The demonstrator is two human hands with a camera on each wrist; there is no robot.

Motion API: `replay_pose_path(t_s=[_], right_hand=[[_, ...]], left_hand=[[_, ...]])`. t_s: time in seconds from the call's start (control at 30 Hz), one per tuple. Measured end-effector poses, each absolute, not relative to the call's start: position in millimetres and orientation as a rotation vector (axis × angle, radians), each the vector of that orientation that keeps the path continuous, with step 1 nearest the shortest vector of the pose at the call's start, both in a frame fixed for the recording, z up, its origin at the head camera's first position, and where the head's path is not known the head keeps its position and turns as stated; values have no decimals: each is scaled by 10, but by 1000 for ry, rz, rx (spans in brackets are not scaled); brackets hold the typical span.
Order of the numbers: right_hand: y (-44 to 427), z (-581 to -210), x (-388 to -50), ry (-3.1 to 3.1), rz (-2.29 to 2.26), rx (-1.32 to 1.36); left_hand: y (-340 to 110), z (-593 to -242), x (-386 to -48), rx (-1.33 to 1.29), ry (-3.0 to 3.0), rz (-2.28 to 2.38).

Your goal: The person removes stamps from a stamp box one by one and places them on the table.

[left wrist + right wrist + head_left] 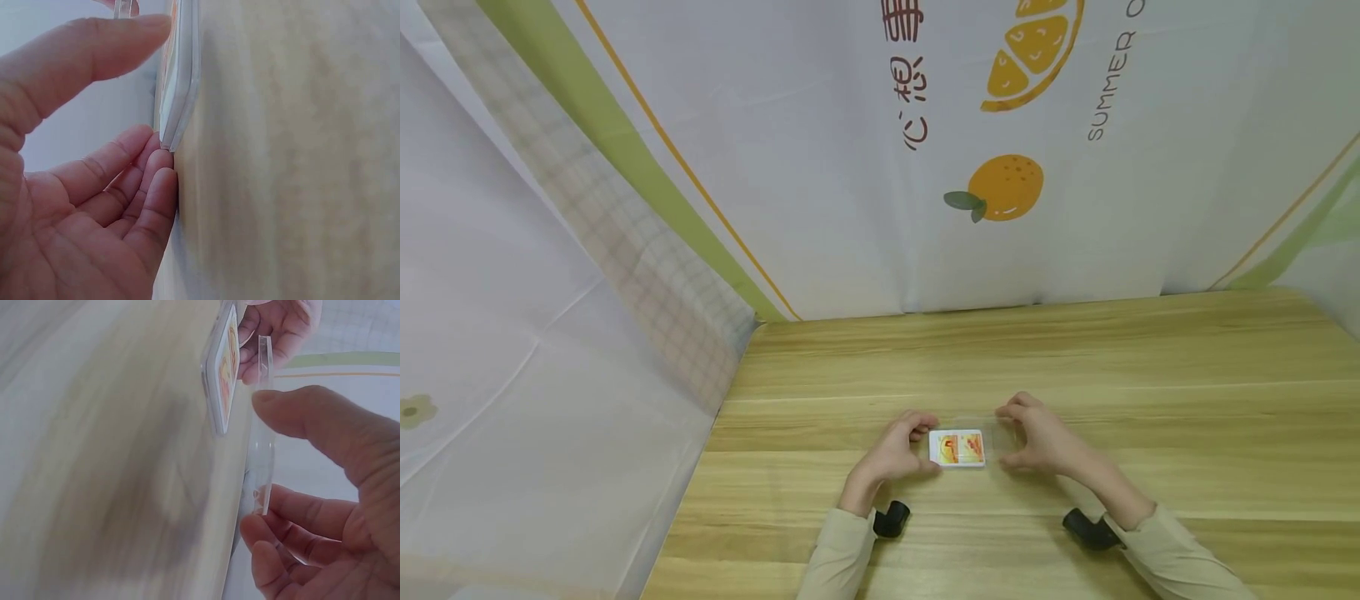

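A flat white rectangular pack (957,448) with yellow and red print on top lies on the wooden table, its kind not certain. Seen side-on in the left wrist view, it has a white layer over a paler, translucent one. My left hand (897,450) holds it at the left end, thumb at the near edge and fingers at the far corner. Just right of the pack, my right hand (1047,440) pinches a clear plastic cover (264,450) between thumb and fingers. That cover is raised above the table, apart from the pack in the right wrist view.
The wooden table (1075,358) reaches back to a white curtain (820,183) with orange fruit prints. Another pale cloth (550,350) hangs along the left side. Black wrist-worn pieces stick out by the left sleeve (838,550) and the right sleeve (1180,554).
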State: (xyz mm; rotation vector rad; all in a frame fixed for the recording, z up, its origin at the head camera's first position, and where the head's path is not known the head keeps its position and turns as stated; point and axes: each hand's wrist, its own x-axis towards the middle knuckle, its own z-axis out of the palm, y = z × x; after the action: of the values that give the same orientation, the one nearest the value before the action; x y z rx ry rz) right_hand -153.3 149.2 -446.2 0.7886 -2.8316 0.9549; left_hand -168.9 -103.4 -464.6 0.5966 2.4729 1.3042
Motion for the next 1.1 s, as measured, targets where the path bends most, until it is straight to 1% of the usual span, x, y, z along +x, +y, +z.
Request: replay_pose_path(t_s=[1.1], right_hand=[[1747, -4461, -1500, -2837, 937, 771]], left_hand=[[-1037, -4666, -1703, 600, 2462, 1327]])
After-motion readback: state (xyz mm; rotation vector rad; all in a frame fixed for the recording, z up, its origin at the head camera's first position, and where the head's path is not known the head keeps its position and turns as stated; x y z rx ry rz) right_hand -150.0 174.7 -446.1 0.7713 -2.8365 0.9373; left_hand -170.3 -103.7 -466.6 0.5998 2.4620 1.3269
